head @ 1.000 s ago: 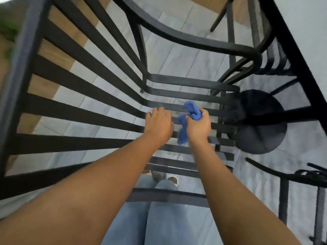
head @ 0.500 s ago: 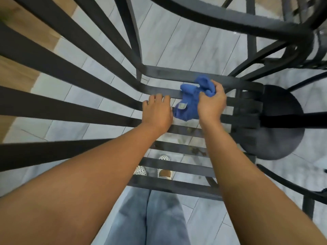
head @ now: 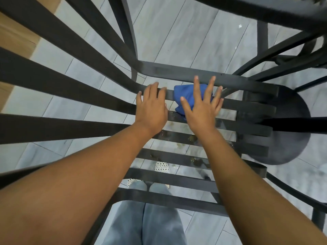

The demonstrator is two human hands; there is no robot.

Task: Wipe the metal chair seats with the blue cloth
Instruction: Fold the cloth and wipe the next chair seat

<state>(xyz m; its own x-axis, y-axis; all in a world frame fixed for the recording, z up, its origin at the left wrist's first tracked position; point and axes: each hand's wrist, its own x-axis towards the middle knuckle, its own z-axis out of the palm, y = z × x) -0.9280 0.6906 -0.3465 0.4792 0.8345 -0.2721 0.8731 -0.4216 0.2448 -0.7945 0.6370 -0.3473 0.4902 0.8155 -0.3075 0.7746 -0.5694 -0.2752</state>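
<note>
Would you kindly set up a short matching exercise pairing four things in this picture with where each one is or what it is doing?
Things:
1. left hand
2. right hand
3. blue cloth
4. patterned shoe

States or places:
A. seen on the floor through the seat slats
B. pressed flat under spread fingers
C. resting bare on a chair seat slat, holding nothing
D. fingers spread, pressing down on the cloth

Pairs: 1-C, 2-D, 3-B, 4-A
</note>
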